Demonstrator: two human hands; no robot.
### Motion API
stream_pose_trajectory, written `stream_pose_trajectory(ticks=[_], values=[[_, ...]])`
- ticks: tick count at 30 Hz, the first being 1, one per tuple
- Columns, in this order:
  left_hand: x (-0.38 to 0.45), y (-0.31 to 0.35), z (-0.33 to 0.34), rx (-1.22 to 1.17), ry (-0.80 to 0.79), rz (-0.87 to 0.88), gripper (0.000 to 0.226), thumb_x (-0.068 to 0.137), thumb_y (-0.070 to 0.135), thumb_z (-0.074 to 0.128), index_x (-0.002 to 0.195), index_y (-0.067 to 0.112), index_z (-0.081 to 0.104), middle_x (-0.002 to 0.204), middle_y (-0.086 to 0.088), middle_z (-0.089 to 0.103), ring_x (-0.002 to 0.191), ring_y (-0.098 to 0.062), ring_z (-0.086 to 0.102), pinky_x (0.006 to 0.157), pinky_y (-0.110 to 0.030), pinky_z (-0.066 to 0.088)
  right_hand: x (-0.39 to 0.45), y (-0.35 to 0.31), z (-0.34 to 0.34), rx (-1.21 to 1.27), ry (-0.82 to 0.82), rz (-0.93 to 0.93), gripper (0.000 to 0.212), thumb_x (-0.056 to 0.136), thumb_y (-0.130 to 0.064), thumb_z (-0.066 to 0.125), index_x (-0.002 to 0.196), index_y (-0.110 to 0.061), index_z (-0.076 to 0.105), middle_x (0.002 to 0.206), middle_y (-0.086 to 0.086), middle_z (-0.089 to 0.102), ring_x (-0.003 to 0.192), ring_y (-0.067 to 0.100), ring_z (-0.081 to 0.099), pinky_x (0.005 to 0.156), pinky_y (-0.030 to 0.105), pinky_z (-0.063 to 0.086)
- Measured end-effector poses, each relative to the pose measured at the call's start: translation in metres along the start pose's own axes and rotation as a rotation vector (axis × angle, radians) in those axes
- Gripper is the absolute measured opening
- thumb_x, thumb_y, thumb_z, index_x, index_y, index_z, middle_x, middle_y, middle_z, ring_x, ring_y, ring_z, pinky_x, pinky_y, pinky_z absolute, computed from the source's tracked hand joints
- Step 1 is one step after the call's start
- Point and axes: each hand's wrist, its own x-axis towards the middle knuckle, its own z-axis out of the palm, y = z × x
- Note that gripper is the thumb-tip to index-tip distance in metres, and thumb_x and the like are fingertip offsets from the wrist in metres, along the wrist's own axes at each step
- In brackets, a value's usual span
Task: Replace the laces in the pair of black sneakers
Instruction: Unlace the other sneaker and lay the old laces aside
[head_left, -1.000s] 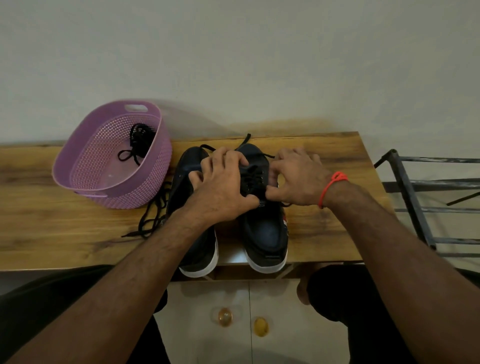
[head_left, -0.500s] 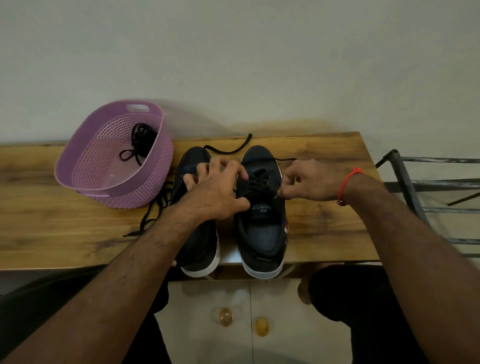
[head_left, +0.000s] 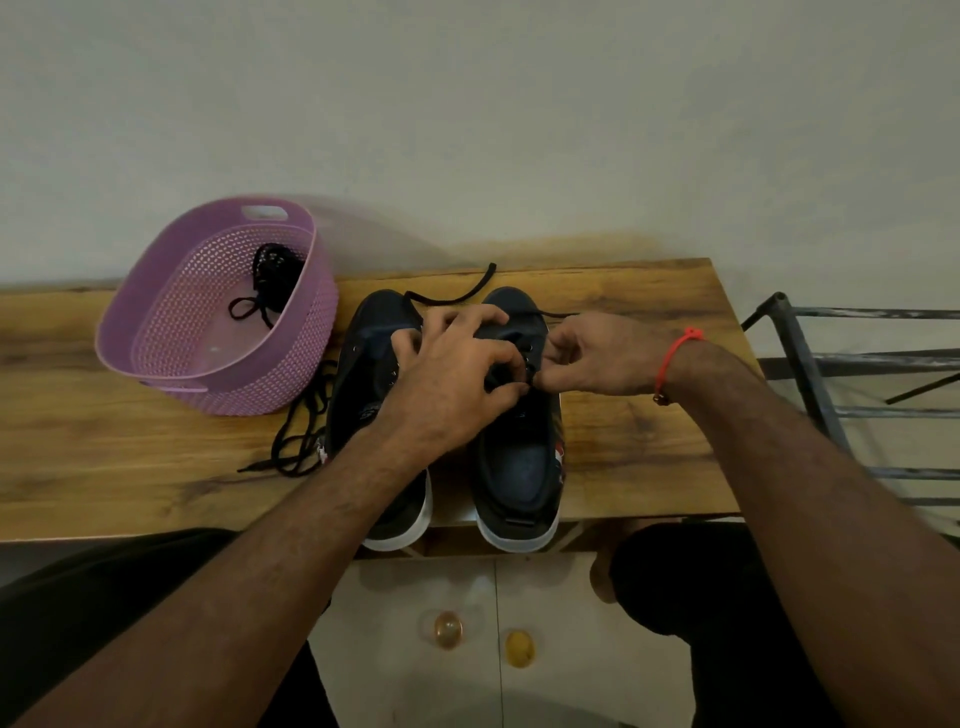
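Right hand (head_left: 597, 358) pinching black cord lace (head_left: 530, 371) at right eyelet row; left hand (head_left: 457, 364) curled on same black low-top sneaker (head_left: 519, 415), toe far, heel near. Lace free end (head_left: 452, 296) trailing far-left on wooden table (head_left: 649, 415).

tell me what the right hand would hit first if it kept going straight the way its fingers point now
The right hand points leftward across the right sneaker, pinching at its lace. Straight on, it would most likely meet the left hand's fingers first, which already lie close over the same eyelets; depth is hard to judge.
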Motion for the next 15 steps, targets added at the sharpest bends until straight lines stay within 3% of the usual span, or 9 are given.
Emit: stream_pose_trajectory(ticks=[4,6,11,15], values=[[0.003,-0.011,-0.010,-0.161,0.167,-0.243,0.006,0.087,0.043,0.069,0.090,0.039,0.065,0.142,0.014,0.047,0.134,-0.022,0.033,0.104,-0.048,0.026,0.000,0.001,0.001,-0.004,0.011,0.017,0.013,0.090,-0.025,0.070,0.081,-0.019,0.062,0.081,-0.002,0.063,0.077,0.012,0.058,0.069,0.029,0.050],[0.005,-0.018,-0.011,-0.128,0.196,-0.302,0.007,0.087,0.041,0.068,0.091,0.037,0.064,0.140,0.011,0.047,0.132,-0.025,0.036,0.103,-0.045,0.028,0.000,0.002,0.002,0.012,0.020,0.014,0.012,0.090,-0.025,0.070,0.082,-0.019,0.062,0.081,-0.003,0.063,0.076,0.012,0.059,0.069,0.027,0.048],[-0.002,-0.009,-0.006,-0.113,0.078,-0.073,0.027,0.089,0.045,0.067,0.116,0.046,0.066,0.154,0.015,0.034,0.136,-0.022,0.024,0.101,-0.042,0.022,0.001,-0.001,0.002,-0.020,0.024,0.011,0.012,0.090,-0.027,0.069,0.084,-0.020,0.062,0.086,-0.002,0.063,0.079,0.012,0.058,0.068,0.026,0.048],[-0.002,-0.004,-0.002,-0.001,0.083,-0.006,0.023,0.086,0.055,0.069,0.107,0.046,0.072,0.156,0.017,0.033,0.133,-0.019,0.022,0.093,-0.036,0.017,-0.001,-0.004,0.001,-0.075,0.053,0.002,0.012,0.090,-0.030,0.069,0.085,-0.022,0.062,0.101,-0.001,0.062,0.088,0.008,0.055,0.068,0.022,0.045]])
